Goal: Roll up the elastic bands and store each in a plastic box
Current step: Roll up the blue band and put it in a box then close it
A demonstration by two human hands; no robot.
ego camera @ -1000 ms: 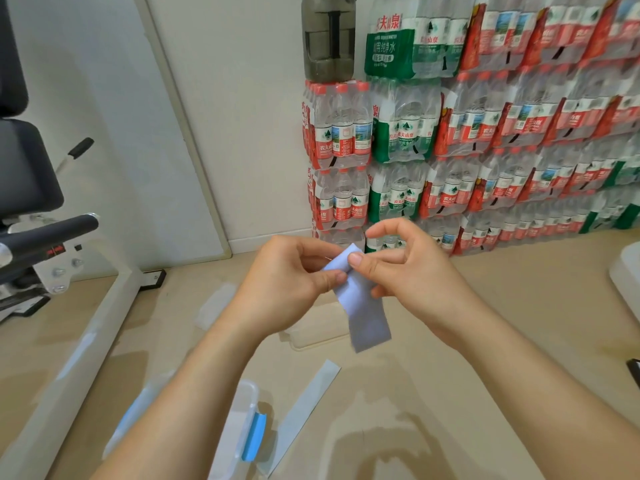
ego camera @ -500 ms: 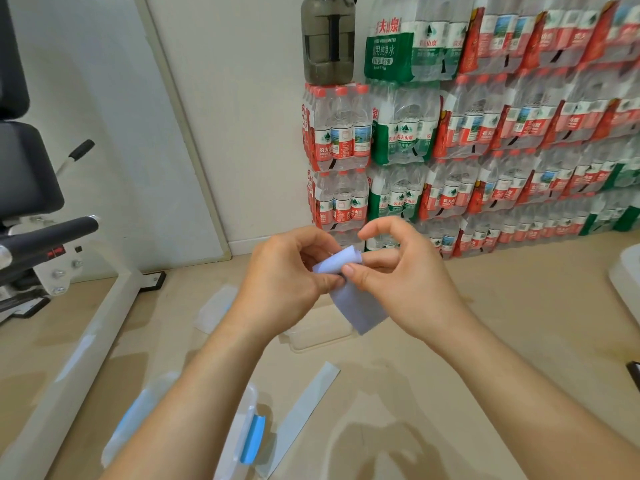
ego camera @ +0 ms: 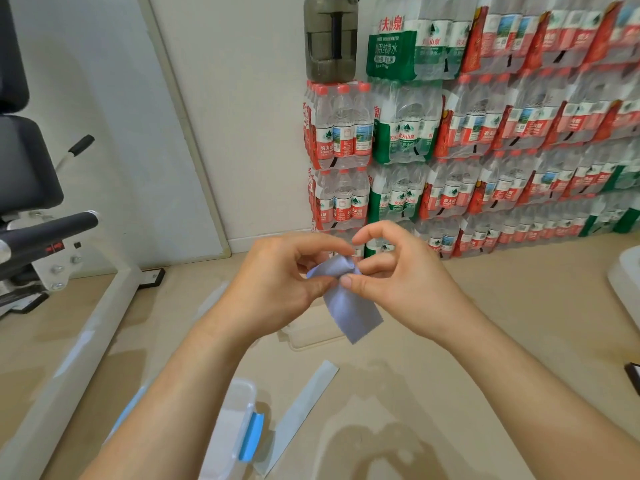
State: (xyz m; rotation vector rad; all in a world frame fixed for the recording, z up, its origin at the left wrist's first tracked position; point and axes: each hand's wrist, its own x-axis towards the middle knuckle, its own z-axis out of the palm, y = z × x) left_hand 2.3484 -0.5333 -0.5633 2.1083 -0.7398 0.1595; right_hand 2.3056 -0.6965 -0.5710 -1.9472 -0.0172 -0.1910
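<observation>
Hands meet in mid-air at the middle of my feed, raised above the floor [ego camera: 519, 289]. The left hand [ego camera: 277, 289] has its fingers curled, with thumb and forefinger pinching the upper, bunched end of a lilac elastic band [ego camera: 349, 313]. The right hand [ego camera: 398, 285] pinches that same end from the other side, thumb pressed on the fabric and forefinger arched over the top. The two thumbs are almost touching. From the pinch the free tail of the band hangs down and slightly to the right, flat and loose. I think the gathered part is the start of a roll, though the fingers cover most of it and I cannot be sure.

On the floor below, by the wearer's left forearm, sits a clear plastic box [ego camera: 235, 410] with a blue latch [ego camera: 252, 434] on its side. Just beside it a pale green band [ego camera: 304, 403] lies flat and straight on a diagonal. A second clear container [ego camera: 308, 339] lies farther off, partly hidden behind the hands. Shrink-wrapped packs of water bottles [ego camera: 485, 133] are stacked against the wall, with a dark jug [ego camera: 330, 39] on top of one stack. A black-padded exercise bench [ego camera: 27, 168] stands at the left.
</observation>
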